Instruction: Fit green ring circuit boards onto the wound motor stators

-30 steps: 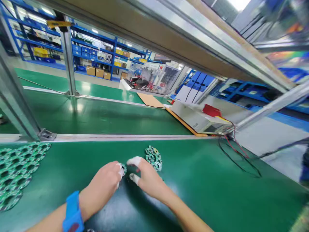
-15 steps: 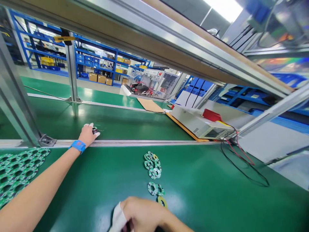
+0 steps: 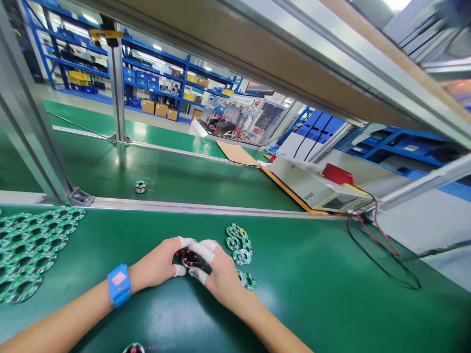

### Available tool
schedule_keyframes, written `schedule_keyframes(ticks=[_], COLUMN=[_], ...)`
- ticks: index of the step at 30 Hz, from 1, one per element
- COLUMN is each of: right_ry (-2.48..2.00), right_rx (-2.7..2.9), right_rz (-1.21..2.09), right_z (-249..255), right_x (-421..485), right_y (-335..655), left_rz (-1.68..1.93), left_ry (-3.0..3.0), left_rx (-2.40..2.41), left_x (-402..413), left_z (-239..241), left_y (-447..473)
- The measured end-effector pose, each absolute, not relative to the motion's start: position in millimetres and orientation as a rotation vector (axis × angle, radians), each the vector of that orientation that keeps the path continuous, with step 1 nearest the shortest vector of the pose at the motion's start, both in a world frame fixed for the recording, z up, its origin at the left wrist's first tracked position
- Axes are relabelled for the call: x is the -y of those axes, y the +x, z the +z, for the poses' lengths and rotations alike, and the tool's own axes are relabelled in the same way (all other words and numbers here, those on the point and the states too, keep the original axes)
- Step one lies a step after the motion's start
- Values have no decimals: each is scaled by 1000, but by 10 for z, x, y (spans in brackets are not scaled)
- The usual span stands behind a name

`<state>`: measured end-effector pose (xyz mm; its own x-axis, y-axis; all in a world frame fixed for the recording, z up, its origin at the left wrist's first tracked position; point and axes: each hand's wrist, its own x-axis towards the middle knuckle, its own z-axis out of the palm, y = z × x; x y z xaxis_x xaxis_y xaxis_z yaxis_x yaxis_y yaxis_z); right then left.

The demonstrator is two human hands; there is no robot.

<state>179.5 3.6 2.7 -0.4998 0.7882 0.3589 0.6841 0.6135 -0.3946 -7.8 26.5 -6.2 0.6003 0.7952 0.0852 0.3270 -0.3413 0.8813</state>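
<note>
A small round motor stator (image 3: 189,258) with reddish copper windings and a metal rim is held between my two hands, above the green table. My left hand (image 3: 160,262), with white finger cots and a blue wristband (image 3: 119,284), grips its left side between thumb and fingers. From the right, my right hand (image 3: 222,274) closes on it too, white cots on its fingertips; fingers partly cover the part. Just right of this hand lie several ring-shaped green circuit boards (image 3: 242,256), some overlapping. One yellow ring (image 3: 243,231) is among them.
On the strip behind the metal rail (image 3: 191,208) stands another stator (image 3: 140,186) topped by a green ring board. A further stator (image 3: 134,348) is cut off at the bottom edge. Many ring boards (image 3: 35,245) cover the left. An instrument (image 3: 324,189) with cables stands right.
My left hand has let go of the stator behind the rail and come back toward me. My right hand has risen from the lower edge, and both now meet around a stator.
</note>
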Motion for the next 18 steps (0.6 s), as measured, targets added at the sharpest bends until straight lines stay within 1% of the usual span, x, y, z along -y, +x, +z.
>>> schedule_keyframes(ticks=[3, 5, 10, 18], right_ry=[-766, -637, -583, -652], right_rx=[2502, 2574, 2761, 2943], right_rz=[9, -107, -211, -230], right_z=[66, 93, 135, 60], right_x=[-49, -38, 32, 114], right_y=[1851, 1873, 1847, 1728], left_rz=[610, 597, 589, 618], left_ry=[2020, 2069, 2120, 2111], left_rx=[-851, -837, -829, -844], left_x=[-309, -320, -320, -299], left_z=[-65, -56, -15, -26], left_y=[-98, -113, -124, -114])
